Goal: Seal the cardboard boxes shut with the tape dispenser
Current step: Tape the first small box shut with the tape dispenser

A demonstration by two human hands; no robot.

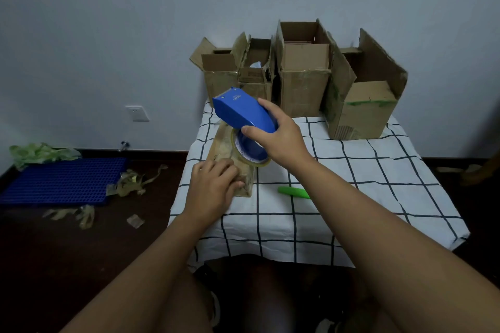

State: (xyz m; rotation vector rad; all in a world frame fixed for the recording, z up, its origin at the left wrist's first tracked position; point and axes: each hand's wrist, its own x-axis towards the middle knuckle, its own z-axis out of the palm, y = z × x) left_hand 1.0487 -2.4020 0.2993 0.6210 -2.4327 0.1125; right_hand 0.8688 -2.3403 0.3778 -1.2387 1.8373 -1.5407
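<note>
Right now the right hand grips the blue plastic tape dispenser, thumb on its near side and fingers curled over the top of the hood, so the tool sits up and to the left of the palm with its nose tilted toward the wall. Its roll of clear tape hangs just below the thumb, over the small flat cardboard box that lies at the left side of the white cloth with a black grid covering the table. Whether the roll touches the box top I cannot tell. The left hand rests palm down on the near end of that box, fingers loosely bent over its top and thumb against its right edge. The box stretches away from this hand, beneath the dispenser.

At the far edge of the cloth stand four open cardboard boxes in a row against the wall, flaps up. A green plastic tool lies on the cloth, right of the small box. On the dark floor to the left lie a blue plastic grid mat and crumpled scraps of used tape.
</note>
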